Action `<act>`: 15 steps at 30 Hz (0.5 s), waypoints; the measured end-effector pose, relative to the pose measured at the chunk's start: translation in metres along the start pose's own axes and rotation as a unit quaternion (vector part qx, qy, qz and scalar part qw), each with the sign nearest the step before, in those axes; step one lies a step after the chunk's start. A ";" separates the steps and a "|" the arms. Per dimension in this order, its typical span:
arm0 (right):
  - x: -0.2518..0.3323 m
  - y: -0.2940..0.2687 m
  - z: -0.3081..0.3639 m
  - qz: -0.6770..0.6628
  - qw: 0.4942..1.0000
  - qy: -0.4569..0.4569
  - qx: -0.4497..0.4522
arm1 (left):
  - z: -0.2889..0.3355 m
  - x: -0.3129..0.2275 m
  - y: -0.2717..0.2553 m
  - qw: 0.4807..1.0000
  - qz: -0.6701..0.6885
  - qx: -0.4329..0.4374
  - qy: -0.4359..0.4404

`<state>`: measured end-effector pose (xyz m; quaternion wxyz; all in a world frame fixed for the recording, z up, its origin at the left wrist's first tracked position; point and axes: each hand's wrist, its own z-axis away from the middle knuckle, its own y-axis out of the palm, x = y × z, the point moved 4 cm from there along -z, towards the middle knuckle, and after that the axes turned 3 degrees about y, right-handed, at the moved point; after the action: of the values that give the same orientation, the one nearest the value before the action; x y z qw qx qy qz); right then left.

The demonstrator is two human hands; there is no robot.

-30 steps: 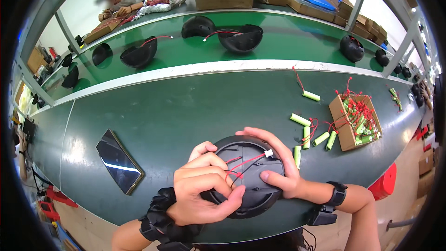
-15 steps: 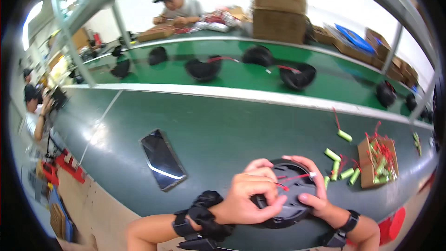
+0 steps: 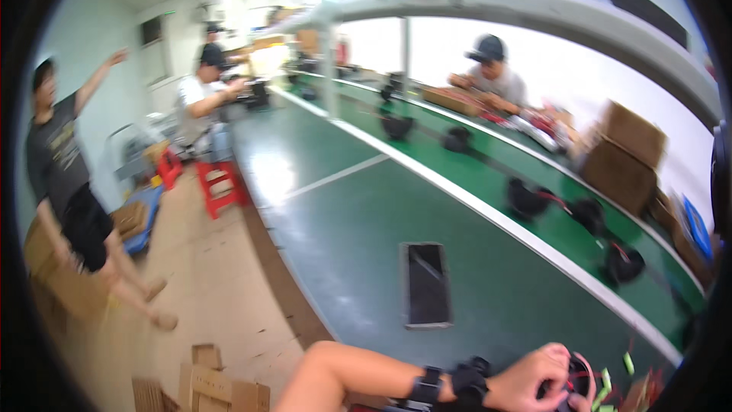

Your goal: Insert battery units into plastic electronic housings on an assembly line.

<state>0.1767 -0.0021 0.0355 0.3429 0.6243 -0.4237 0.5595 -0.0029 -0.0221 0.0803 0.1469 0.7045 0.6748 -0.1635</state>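
- Counter point(image 3: 343, 221): long, dark green, smooth and hard, with a soft glare; a pale seam crosses it.
- Strip point(image 3: 427, 160) beyond a white rail: brighter green, flat.
- Carton point(image 3: 621, 160): brown cardboard, square-edged, matt.
- Stool point(image 3: 219, 187): red, apparently moulded plastic, slotted.
- Round black piece point(image 3: 576, 370): between the two hands, low at the right over the near part of the counter; mostly covered and blurred. Judged light, stiff, rather slick plastic; best held by its outer rim, with pressure kept off the leads.
- Shells point(image 3: 624, 263): black, rounded, set apart along the strip; likely thin-walled and apt to rock.
- Left hand point(image 3: 534, 381): fingers curled in against the piece; whether they pinch rim or lead cannot be told. Black band at wrist.
- Right hand point(image 3: 589, 381): partly hidden, fingers bent around the piece's far side, holding it.
- Phone point(image 3: 427, 286): flat dark slab, glossy, pale edge; lies alone.
- Cylinders point(image 3: 628, 364): light green, just beyond the right hand; probably rigid and inclined to roll.
- Leads point(image 3: 584, 373): red, thin, flexible, at the piece; likely the fragile part.
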 end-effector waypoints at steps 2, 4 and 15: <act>-0.033 -0.022 0.004 -0.028 0.999 0.040 -0.017 | 0.004 0.004 0.003 1.000 0.003 -0.009 0.003; -0.038 -0.028 0.002 -0.012 0.999 0.000 -0.051 | 0.006 0.009 0.009 1.000 0.010 -0.021 0.003; -0.059 -0.041 -0.014 -0.002 0.991 -0.055 -0.123 | 0.006 0.011 -0.001 0.999 -0.020 -0.037 0.002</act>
<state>0.2077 0.0363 -0.0186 0.3947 0.6080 -0.5060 0.4673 -0.0040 -0.0150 0.0706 0.1680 0.6850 0.6949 -0.1403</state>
